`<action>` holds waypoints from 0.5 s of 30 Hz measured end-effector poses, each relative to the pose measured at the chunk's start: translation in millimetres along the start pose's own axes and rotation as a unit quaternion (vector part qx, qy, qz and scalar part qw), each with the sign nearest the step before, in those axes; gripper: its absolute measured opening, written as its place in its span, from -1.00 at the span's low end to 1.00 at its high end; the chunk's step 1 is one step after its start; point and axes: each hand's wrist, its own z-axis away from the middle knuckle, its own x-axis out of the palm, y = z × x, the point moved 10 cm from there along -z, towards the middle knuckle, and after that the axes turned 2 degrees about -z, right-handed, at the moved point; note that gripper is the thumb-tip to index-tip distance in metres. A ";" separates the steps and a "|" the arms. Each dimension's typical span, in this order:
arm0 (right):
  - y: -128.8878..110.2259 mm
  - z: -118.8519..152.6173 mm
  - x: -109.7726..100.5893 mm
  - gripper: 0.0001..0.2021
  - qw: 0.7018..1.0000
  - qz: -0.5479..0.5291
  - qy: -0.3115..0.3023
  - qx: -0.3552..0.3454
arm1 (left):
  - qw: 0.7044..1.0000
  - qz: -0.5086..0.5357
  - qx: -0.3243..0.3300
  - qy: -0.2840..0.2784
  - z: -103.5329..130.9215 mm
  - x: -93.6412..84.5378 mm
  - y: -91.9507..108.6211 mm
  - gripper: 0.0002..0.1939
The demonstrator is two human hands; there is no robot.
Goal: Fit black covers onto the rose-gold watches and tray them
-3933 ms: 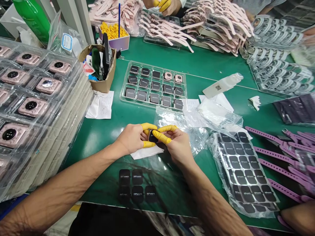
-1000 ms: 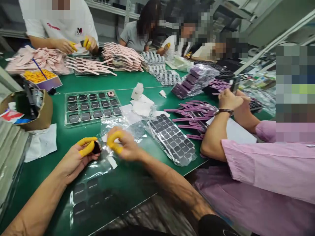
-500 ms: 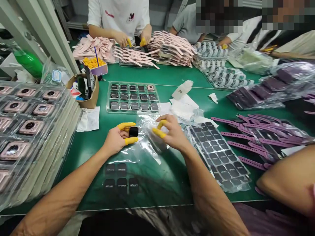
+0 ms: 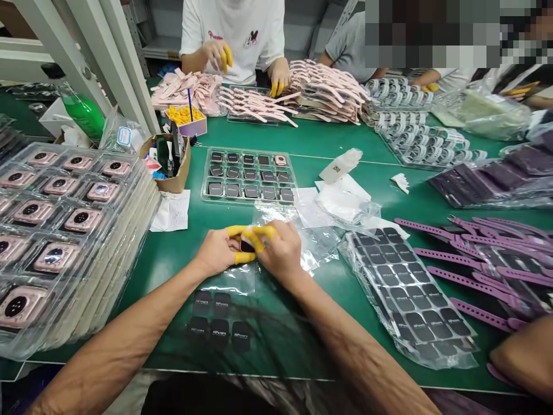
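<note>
My left hand (image 4: 222, 251), with yellow finger cots, grips a small dark-screened watch body (image 4: 247, 245) by its edges. Over its right side, my right hand (image 4: 279, 249) is closed, with something small and white pinched against the screen; what it is cannot be made out. Clear plastic film (image 4: 311, 245) lies under and beside my right hand. Several dark square labels (image 4: 220, 331) on a clear sheet lie nearer to me. Beyond my hands sits a clear tray (image 4: 248, 200) of square watch bodies, most with dark covers.
Stacked trays of pink watch bodies (image 4: 82, 221) stand at the left. A bag of dark square labels (image 4: 406, 288) and purple straps (image 4: 470, 259) lie right. A white bottle (image 4: 341, 165) is behind papers. Across the table, a person (image 4: 233, 34) handles pink straps (image 4: 254, 105).
My right hand has moved left from the plastic film to the watch body and closed at it. The view has shifted slightly left. The person opposite has raised one hand.
</note>
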 end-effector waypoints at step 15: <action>-63.4 102.5 13.5 -0.44 0.963 -0.220 -0.101 0.118 | 0.999 -0.026 -0.013 0.039 1.1 -11.0 -7.8 -0.29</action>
